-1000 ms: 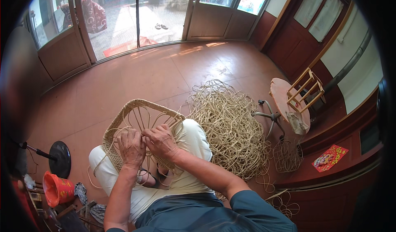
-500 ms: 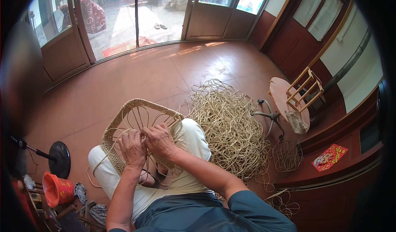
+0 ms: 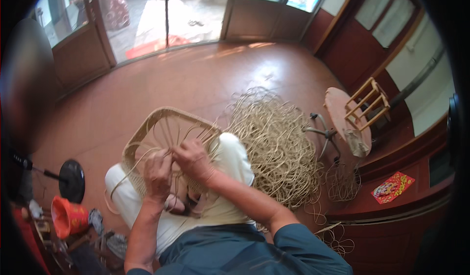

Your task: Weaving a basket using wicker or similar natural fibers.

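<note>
A woven cord frame (image 3: 142, 128) with rounded corners and cords strung across its middle rests on my lap, between my knees. Over its centre my left hand (image 3: 157, 173) is closed, fingers pinched on the cord strands. Close beside it on the right, my right hand (image 3: 194, 158) is closed too, its fingertips meeting the left ones around the cord. The exact strand between the fingertips is partly hidden by the fingers. A loose cord loops down from the frame's left side over my left knee.
A big heap of tan cord (image 3: 274, 148) lies on the floor by my right knee. Beyond it stand a round-topped swivel stool (image 3: 334, 109), a small wooden stool (image 3: 368, 103) and a wire basket (image 3: 342, 183). To my left are a black round base (image 3: 71, 181) and a red bucket (image 3: 67, 217).
The whole view has shifted slightly. My hands stay together over the frame; the right one has opened a small gap from the left, their fingertips still close at the cord.
</note>
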Tool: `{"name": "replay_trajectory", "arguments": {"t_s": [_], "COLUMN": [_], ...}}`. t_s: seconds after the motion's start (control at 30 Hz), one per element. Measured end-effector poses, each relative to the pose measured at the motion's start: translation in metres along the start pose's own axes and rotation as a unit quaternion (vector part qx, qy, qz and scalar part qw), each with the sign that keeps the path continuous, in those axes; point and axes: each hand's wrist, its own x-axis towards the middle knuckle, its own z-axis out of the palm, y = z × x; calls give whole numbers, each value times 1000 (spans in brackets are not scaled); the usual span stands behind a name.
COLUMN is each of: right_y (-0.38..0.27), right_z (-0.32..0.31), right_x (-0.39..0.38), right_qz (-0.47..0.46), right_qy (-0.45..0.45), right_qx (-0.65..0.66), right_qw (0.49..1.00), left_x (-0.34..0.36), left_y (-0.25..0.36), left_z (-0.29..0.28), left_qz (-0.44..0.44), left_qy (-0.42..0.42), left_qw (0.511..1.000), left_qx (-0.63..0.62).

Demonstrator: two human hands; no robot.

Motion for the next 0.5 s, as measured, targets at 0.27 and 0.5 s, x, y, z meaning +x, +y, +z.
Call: {"name": "replay_trajectory", "arguments": {"t_s": [0.27, 0.5], "right_y": [21, 12], "right_z": [-25, -21], "right_x": [12, 13], "right_qz": [2, -4], "right_qy": [-19, -68], "right_qx": [-33, -18], "right_qw": [999, 997], "left_x": [4, -8], "left_y": [25, -11], "left_z": [-76, -196], "left_qz": [-387, -396], "left_qy": [-196, -95], "left_qw": [781, 781], "left_qx": [-450, -473]}}
